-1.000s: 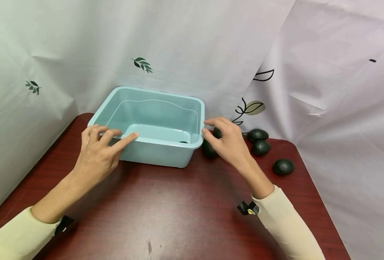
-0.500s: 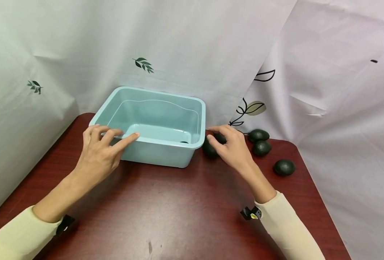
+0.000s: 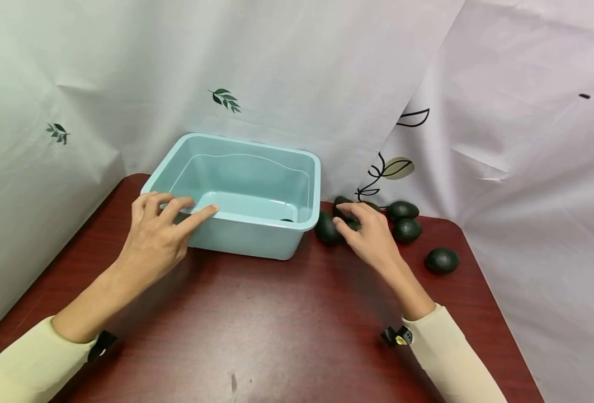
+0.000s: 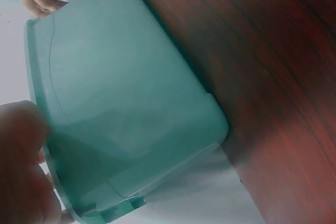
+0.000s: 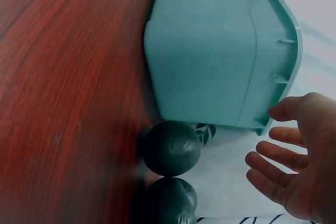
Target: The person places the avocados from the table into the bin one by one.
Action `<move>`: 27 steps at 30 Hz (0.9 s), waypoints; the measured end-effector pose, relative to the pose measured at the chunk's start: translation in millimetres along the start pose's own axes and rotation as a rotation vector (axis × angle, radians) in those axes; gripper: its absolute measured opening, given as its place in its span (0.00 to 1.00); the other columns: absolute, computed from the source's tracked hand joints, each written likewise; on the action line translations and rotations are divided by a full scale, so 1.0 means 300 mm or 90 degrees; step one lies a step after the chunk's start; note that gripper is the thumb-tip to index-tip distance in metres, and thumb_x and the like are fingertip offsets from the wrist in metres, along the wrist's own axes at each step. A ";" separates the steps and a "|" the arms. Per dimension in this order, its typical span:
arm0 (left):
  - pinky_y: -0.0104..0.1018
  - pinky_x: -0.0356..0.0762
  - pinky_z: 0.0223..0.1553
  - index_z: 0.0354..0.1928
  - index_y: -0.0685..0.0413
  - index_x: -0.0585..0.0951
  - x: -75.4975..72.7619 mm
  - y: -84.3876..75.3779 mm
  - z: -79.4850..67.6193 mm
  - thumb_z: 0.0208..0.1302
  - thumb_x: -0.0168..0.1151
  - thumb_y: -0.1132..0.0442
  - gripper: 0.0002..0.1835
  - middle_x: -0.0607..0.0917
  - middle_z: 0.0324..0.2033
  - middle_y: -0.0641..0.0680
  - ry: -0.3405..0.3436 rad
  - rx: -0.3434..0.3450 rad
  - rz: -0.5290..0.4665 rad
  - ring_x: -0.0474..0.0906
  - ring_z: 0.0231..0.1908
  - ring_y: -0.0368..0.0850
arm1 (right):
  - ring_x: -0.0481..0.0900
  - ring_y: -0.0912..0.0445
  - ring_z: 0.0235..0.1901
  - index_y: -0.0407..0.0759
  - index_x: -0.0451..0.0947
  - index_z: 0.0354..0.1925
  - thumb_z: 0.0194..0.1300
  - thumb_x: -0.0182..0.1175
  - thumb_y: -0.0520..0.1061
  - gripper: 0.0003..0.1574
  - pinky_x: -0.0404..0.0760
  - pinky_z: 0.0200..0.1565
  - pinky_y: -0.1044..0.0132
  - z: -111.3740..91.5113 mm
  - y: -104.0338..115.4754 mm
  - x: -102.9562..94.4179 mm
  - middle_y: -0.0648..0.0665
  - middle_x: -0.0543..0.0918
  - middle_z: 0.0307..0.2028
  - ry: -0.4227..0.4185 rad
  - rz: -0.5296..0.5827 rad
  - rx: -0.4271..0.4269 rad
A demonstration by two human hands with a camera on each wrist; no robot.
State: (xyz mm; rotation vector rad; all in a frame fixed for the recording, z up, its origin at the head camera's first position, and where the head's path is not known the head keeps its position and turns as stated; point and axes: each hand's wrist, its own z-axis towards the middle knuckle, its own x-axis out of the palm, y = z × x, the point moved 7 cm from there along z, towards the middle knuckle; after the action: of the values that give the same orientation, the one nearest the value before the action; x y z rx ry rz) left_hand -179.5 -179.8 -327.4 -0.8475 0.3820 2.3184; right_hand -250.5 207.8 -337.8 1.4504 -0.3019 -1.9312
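A light blue plastic tub (image 3: 246,238) stands at the back of the table. My left hand (image 3: 158,235) holds its front rim near the left corner, with the thumb along the rim and the fingers bent over it. My right hand (image 3: 372,235) hovers to the right of the tub, apart from it, fingers spread and loosely bent with nothing between them. Under and around that hand lie dark green avocados; one avocado (image 3: 328,228) sits close beside the tub, and another avocado (image 5: 170,148) shows beneath the hand in the right wrist view.
Further right are two neighbouring avocados, a rear avocado (image 3: 402,210) and a front avocado (image 3: 407,230), plus a lone avocado (image 3: 442,261). A dark sliver (image 3: 287,220) shows inside the tub. A white patterned cloth (image 3: 277,67) hangs behind the reddish-brown table (image 3: 277,313).
My right hand has moved right and slightly down, away from the tub's right rim, uncovering more of the avocados. The left hand stays at the front rim.
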 end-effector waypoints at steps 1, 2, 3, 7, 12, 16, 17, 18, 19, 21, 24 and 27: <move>0.78 0.64 0.56 0.72 0.43 0.84 0.000 0.000 0.002 0.66 0.62 0.82 0.36 0.83 0.52 0.67 -0.003 0.001 0.000 0.72 0.53 0.74 | 0.89 0.42 0.62 0.45 0.87 0.67 0.81 0.69 0.51 0.23 0.88 0.62 0.39 -0.002 -0.005 -0.001 0.40 0.91 0.61 0.000 0.000 0.002; 0.78 0.64 0.56 0.72 0.43 0.84 0.000 0.000 0.004 0.67 0.61 0.82 0.36 0.83 0.53 0.67 -0.003 0.002 0.001 0.72 0.52 0.74 | 0.89 0.42 0.62 0.45 0.87 0.67 0.81 0.69 0.51 0.23 0.88 0.62 0.38 -0.003 -0.009 -0.001 0.40 0.91 0.61 0.000 -0.001 0.003; 0.78 0.64 0.56 0.72 0.43 0.84 0.001 0.001 0.005 0.68 0.60 0.81 0.35 0.83 0.53 0.68 -0.002 0.003 0.002 0.72 0.52 0.74 | 0.89 0.42 0.62 0.45 0.87 0.68 0.81 0.69 0.51 0.23 0.88 0.62 0.39 -0.005 -0.012 -0.001 0.40 0.90 0.61 0.000 -0.002 0.004; 0.79 0.65 0.58 0.72 0.43 0.85 0.002 0.004 0.008 0.70 0.57 0.80 0.34 0.84 0.52 0.67 -0.001 0.006 0.008 0.75 0.49 0.72 | 0.90 0.41 0.61 0.46 0.87 0.68 0.81 0.68 0.51 0.24 0.89 0.61 0.39 -0.009 -0.021 0.001 0.39 0.90 0.62 0.004 -0.002 0.008; 0.80 0.65 0.59 0.72 0.42 0.84 0.000 0.006 0.006 0.71 0.59 0.78 0.33 0.84 0.52 0.66 0.004 0.005 0.003 0.76 0.48 0.70 | 0.90 0.41 0.61 0.47 0.86 0.69 0.81 0.68 0.51 0.24 0.90 0.60 0.40 -0.013 -0.025 0.000 0.39 0.89 0.62 0.006 0.000 0.009; 0.80 0.62 0.58 0.73 0.40 0.84 -0.002 0.019 0.007 0.71 0.64 0.75 0.32 0.84 0.51 0.65 0.024 -0.005 -0.027 0.74 0.48 0.70 | 0.89 0.43 0.62 0.47 0.87 0.68 0.81 0.68 0.51 0.23 0.90 0.61 0.41 -0.016 -0.032 -0.005 0.40 0.90 0.62 0.002 -0.001 0.011; 0.80 0.62 0.58 0.73 0.40 0.84 -0.003 0.023 0.008 0.71 0.65 0.75 0.32 0.84 0.51 0.65 0.027 -0.007 -0.039 0.73 0.48 0.69 | 0.89 0.43 0.62 0.47 0.87 0.68 0.81 0.69 0.51 0.23 0.90 0.61 0.40 -0.017 -0.034 -0.006 0.40 0.90 0.62 0.000 -0.002 0.011; 0.80 0.61 0.58 0.72 0.40 0.85 -0.004 0.028 0.009 0.70 0.66 0.74 0.32 0.84 0.51 0.65 0.026 -0.009 -0.050 0.73 0.47 0.69 | 0.89 0.43 0.62 0.47 0.87 0.68 0.81 0.69 0.50 0.23 0.90 0.61 0.40 -0.018 -0.035 -0.008 0.40 0.90 0.62 -0.002 -0.002 0.011; 0.80 0.61 0.59 0.72 0.40 0.85 -0.005 0.035 0.010 0.71 0.67 0.73 0.31 0.84 0.50 0.64 0.028 -0.013 -0.063 0.73 0.46 0.69 | 0.89 0.43 0.62 0.47 0.87 0.68 0.81 0.69 0.50 0.23 0.90 0.61 0.41 -0.018 -0.037 -0.009 0.40 0.90 0.62 -0.004 -0.003 0.011; 0.79 0.60 0.59 0.71 0.42 0.87 -0.008 0.051 0.011 0.74 0.66 0.69 0.26 0.85 0.49 0.64 0.024 -0.022 -0.087 0.73 0.46 0.68 | 0.89 0.43 0.61 0.47 0.87 0.67 0.80 0.69 0.50 0.22 0.90 0.61 0.41 -0.019 -0.038 -0.012 0.40 0.90 0.61 -0.007 -0.005 0.010; 0.78 0.60 0.60 0.67 0.47 0.89 -0.013 0.080 0.007 0.86 0.59 0.56 0.18 0.85 0.47 0.64 0.013 -0.043 -0.116 0.75 0.47 0.69 | 0.89 0.43 0.61 0.47 0.87 0.67 0.80 0.70 0.49 0.22 0.89 0.61 0.41 -0.020 -0.039 -0.014 0.40 0.90 0.60 -0.008 -0.007 0.008; 0.78 0.59 0.62 0.63 0.52 0.91 -0.017 0.109 0.000 0.92 0.49 0.43 0.27 0.85 0.46 0.64 0.002 -0.060 -0.127 0.76 0.49 0.70 | 0.89 0.43 0.61 0.47 0.87 0.67 0.80 0.70 0.49 0.22 0.89 0.62 0.39 -0.020 -0.043 -0.013 0.39 0.90 0.61 -0.004 -0.005 0.010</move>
State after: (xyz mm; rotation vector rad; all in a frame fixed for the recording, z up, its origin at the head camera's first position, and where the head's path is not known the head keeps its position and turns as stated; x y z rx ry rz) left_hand -197.8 -207.1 -322.4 -0.8935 0.1805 2.1630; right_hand -249.3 220.9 -344.2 1.4583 -0.3149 -1.9431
